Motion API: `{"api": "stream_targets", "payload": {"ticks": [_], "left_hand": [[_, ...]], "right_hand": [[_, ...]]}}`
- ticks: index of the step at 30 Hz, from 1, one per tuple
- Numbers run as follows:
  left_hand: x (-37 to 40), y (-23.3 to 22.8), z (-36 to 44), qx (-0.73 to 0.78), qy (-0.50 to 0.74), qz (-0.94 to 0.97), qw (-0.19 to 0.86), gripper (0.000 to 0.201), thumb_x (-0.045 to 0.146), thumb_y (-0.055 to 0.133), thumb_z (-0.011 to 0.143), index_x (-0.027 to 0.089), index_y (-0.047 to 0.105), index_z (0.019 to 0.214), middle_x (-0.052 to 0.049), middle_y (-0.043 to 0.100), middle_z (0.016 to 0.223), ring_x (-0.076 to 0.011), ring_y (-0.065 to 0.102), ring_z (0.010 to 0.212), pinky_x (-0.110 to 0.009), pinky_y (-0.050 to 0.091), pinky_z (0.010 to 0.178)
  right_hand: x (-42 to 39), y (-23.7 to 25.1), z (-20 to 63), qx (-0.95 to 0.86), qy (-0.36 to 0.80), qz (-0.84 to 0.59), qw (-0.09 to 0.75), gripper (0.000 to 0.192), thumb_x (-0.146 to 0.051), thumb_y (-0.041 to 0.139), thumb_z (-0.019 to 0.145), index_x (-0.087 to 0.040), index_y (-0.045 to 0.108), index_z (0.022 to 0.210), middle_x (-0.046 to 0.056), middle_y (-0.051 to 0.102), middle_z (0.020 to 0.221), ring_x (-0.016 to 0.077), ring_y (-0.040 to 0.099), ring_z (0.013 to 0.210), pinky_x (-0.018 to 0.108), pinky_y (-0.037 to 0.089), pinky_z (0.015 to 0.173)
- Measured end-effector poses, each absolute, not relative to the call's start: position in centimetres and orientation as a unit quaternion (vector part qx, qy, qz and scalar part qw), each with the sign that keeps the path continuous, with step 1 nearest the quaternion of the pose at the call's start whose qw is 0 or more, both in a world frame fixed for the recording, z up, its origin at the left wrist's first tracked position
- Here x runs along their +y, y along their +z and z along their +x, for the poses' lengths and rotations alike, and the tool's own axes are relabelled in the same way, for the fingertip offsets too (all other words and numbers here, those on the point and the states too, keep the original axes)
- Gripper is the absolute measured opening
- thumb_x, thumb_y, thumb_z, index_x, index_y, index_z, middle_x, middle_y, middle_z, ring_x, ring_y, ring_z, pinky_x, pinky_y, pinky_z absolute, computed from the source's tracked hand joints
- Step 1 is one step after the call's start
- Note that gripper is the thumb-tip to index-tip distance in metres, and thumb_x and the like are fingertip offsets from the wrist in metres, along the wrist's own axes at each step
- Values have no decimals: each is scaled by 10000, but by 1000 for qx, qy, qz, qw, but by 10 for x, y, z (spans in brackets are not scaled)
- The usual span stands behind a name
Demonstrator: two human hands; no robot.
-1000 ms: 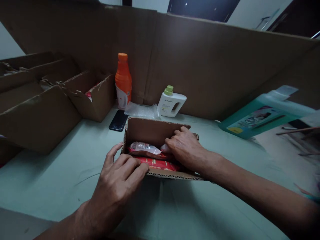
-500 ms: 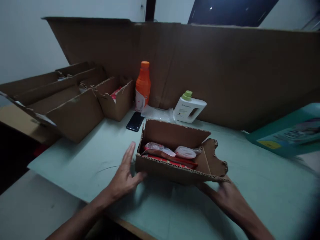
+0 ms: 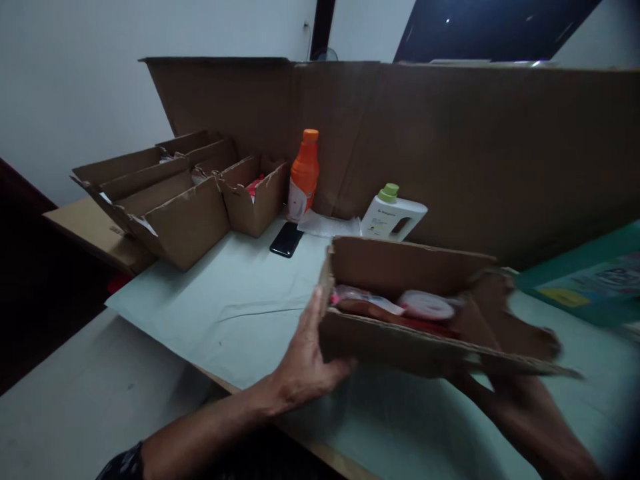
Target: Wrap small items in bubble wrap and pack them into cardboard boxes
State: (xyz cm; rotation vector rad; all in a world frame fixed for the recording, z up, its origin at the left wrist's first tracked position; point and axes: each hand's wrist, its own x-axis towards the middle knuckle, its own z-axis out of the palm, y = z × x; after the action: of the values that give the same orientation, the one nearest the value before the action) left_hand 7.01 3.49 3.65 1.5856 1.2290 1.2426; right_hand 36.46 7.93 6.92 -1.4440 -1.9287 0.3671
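An open-topped cardboard box is held up in front of me, nearer than the other boxes. My left hand is wrapped round its left end, fingers along the side and thumb on the front wall. Under the right end, my right hand grips the box from below; its fingers are mostly hidden by the cardboard and blurred. Inside lie a clear plastic packet, a roll of whitish material in plastic and a flat red packet. A torn flap sticks out at the right end.
Several cardboard boxes stand at the left table edge. Farther back are an orange bottle, a black phone, a clear plastic pouch and a white jug. A green container leans at right; a cardboard panel closes off the back.
Both hands have brought the box closer to me and to the right. My left hand, earlier flat beside the left end, now presses round it. The view has swung slightly left.
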Motion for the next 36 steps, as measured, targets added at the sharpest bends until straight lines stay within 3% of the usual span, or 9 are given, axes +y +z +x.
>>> {"api": "stream_targets", "payload": {"ticks": [5, 9, 13, 16, 23, 26, 30, 33, 36], "left_hand": [[7, 33, 12, 569, 549, 533, 302, 956, 288, 693, 856, 253, 100, 1606, -133, 246, 1662, -332, 239, 1534, -563, 198, 1262], [-2, 30, -28, 618, 602, 441, 248, 911, 352, 676, 875, 260, 133, 1602, -139, 379, 1590, -323, 374, 1474, -514, 294, 1233], [3, 23, -69, 656, 643, 358, 167, 910, 370, 682, 863, 271, 159, 1601, -131, 376, 1591, -317, 409, 1451, -493, 336, 1212], [8, 14, -92, 669, 650, 326, 154, 913, 353, 699, 841, 268, 193, 1596, -128, 359, 1602, -313, 387, 1466, -461, 353, 1205], [16, -6, -96, 664, 660, 286, 204, 874, 384, 677, 844, 261, 224, 1581, -131, 319, 1621, -319, 298, 1514, -480, 272, 1241], [37, -9, -104, 662, 661, 302, 184, 897, 366, 686, 821, 236, 225, 1580, -144, 294, 1629, -320, 279, 1521, -480, 267, 1241], [65, -18, -120, 665, 652, 331, 156, 893, 338, 686, 812, 210, 237, 1573, -150, 340, 1607, -302, 302, 1514, -455, 267, 1244], [58, -22, -126, 705, 617, 327, 125, 837, 370, 673, 832, 207, 286, 1556, -163, 374, 1584, -328, 360, 1481, -499, 296, 1228], [35, -1, -133, 746, 570, 344, 15, 736, 402, 664, 845, 229, 390, 1506, -157, 437, 1532, -347, 452, 1409, -535, 388, 1163]], "right_hand": [[126, 79, 273, -766, 292, -468, 330, 485, -542, 767, 724, -219, 710, 1081, 93, 748, 1058, 308, 702, 906, 450, 596, 797], [175, 85, 187, -793, 402, -345, 300, 513, -379, 811, 692, -181, 695, 1151, 95, 718, 1176, 289, 664, 1046, 431, 543, 936], [223, 73, 93, -785, 493, -246, 285, 531, -283, 831, 612, -154, 689, 1108, 76, 728, 1130, 257, 660, 1027, 395, 541, 925], [247, 53, 43, -776, 492, -255, 302, 588, -266, 831, 603, -170, 666, 1160, 61, 726, 1121, 241, 661, 1025, 378, 542, 919], [237, -11, 14, -731, 478, -337, 352, 623, -332, 695, 805, -215, 517, 1391, 145, 637, 1311, 230, 704, 952, 413, 581, 841], [231, -31, -4, -725, 478, -332, 368, 686, -299, 699, 801, -252, 467, 1444, 129, 583, 1400, 240, 676, 1095, 405, 568, 913], [228, -42, -25, -735, 470, -313, 376, 668, -233, 716, 727, -203, 545, 1372, 129, 612, 1342, 267, 614, 1210, 435, 525, 1012], [217, -47, -19, -748, 459, -295, 378, 518, -177, 653, 726, -189, 630, 1244, 115, 646, 1267, 248, 628, 1172, 414, 524, 1012], [198, -51, -4, -756, 449, -284, 384, 363, -162, 575, 785, -179, 666, 1135, 120, 656, 1231, 222, 657, 1084, 384, 551, 953]]}}
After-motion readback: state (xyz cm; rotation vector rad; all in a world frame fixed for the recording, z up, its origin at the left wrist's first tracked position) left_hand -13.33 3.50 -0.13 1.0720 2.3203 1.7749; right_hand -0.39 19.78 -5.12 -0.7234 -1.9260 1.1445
